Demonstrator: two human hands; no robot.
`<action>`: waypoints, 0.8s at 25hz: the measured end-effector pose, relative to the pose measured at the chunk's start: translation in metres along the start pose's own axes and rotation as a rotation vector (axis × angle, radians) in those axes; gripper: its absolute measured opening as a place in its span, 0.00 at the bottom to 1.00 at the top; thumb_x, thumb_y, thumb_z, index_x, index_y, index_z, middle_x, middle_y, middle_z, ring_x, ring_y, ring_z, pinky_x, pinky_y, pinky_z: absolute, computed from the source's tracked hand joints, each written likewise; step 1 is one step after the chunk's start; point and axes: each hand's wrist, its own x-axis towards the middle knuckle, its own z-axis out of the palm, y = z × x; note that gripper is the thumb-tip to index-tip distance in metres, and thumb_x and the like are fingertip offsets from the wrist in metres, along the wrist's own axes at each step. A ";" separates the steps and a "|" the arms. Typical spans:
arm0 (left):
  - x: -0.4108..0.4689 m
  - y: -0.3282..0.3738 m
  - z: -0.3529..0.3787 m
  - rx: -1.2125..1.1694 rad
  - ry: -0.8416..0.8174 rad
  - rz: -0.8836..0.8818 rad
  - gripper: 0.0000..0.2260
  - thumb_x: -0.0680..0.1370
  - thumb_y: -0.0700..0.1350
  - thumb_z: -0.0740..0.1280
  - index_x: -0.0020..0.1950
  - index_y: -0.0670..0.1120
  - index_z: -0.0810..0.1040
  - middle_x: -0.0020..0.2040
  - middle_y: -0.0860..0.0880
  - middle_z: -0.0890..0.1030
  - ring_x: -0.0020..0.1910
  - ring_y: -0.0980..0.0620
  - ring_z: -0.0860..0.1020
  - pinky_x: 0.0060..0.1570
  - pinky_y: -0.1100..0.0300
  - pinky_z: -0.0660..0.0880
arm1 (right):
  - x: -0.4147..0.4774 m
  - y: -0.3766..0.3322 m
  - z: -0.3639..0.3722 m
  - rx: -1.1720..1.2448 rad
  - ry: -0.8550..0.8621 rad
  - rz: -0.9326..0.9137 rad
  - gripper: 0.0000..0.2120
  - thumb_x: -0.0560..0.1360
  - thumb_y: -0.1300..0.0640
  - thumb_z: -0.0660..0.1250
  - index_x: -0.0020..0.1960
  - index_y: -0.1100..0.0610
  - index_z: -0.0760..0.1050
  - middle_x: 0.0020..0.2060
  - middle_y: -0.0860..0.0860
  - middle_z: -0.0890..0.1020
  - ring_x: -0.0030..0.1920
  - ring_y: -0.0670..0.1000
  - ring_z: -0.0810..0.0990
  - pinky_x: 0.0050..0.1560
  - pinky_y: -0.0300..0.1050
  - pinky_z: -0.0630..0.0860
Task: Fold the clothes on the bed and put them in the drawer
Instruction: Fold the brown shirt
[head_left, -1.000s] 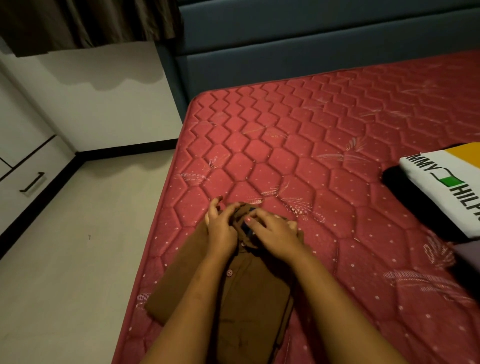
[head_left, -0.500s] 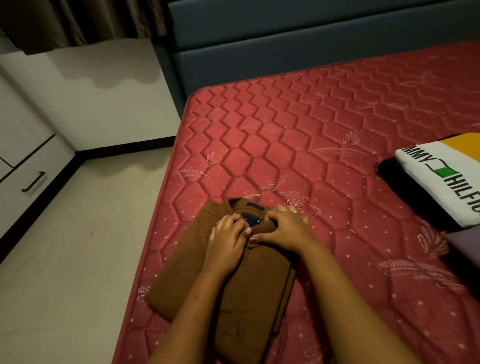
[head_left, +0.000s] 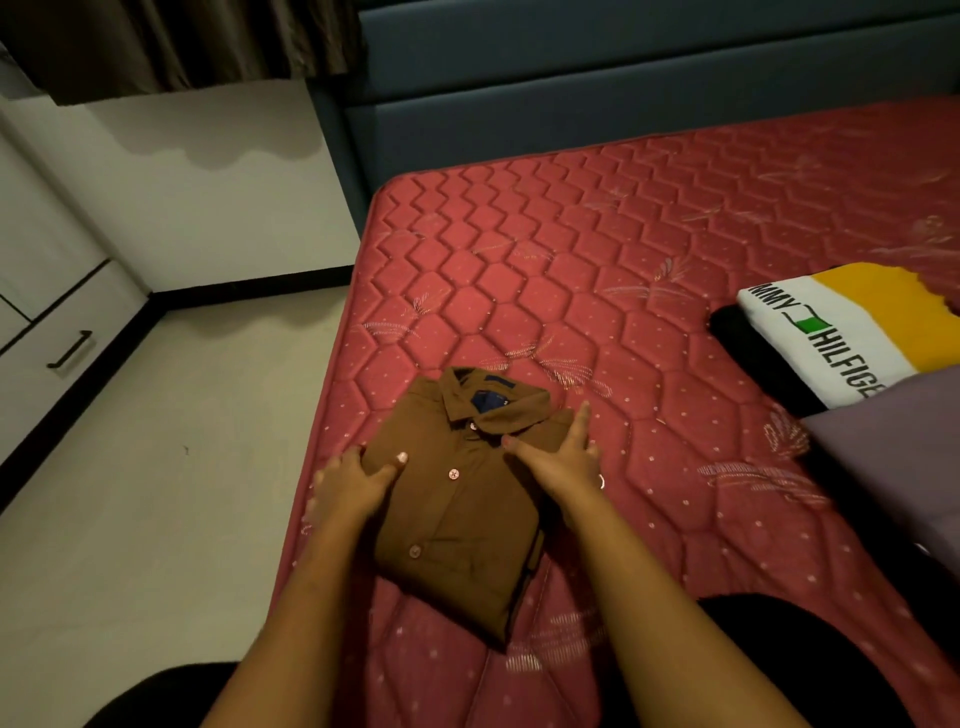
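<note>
A brown button-up shirt (head_left: 462, 488) lies folded, collar up, near the left edge of the red quilted mattress (head_left: 571, 270). My left hand (head_left: 348, 483) rests at the shirt's left side, its thumb on top of the cloth and its fingers along the edge. At the right side, my right hand (head_left: 563, 460) presses with its thumb on the cloth and its index finger straight along the edge. A white drawer front with a black handle (head_left: 70, 353) stands low at the far left.
At the right of the bed a folded white and yellow printed shirt (head_left: 852, 332) lies on a black garment (head_left: 753, 358), with a grey-purple cloth (head_left: 893, 447) in front. A blue headboard (head_left: 623, 104) runs behind. Pale floor (head_left: 171, 467) lies left of the bed.
Both hands have moved off the collar and slid outward to the shirt's left and right sides. The collar and top buttons are now uncovered, and the shirt lies flatter.
</note>
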 end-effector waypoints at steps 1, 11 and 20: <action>-0.004 -0.002 -0.008 -0.058 -0.078 -0.008 0.35 0.74 0.63 0.66 0.75 0.46 0.63 0.71 0.41 0.68 0.68 0.38 0.68 0.66 0.44 0.67 | -0.013 0.002 0.010 -0.004 -0.046 -0.018 0.56 0.65 0.38 0.75 0.76 0.36 0.37 0.74 0.62 0.54 0.71 0.64 0.64 0.68 0.53 0.64; -0.075 0.077 -0.062 -0.578 -0.357 0.040 0.17 0.78 0.34 0.65 0.66 0.41 0.69 0.53 0.41 0.78 0.44 0.45 0.76 0.39 0.57 0.74 | -0.066 -0.015 -0.043 0.173 0.024 -0.306 0.41 0.70 0.69 0.69 0.78 0.52 0.56 0.71 0.56 0.62 0.72 0.55 0.64 0.60 0.28 0.60; -0.191 0.303 -0.013 -0.630 -0.450 0.637 0.16 0.76 0.29 0.64 0.62 0.38 0.73 0.49 0.43 0.77 0.36 0.53 0.73 0.26 0.70 0.70 | -0.108 0.004 -0.278 0.304 0.784 -0.399 0.39 0.72 0.71 0.65 0.77 0.50 0.56 0.74 0.61 0.60 0.74 0.58 0.60 0.70 0.44 0.63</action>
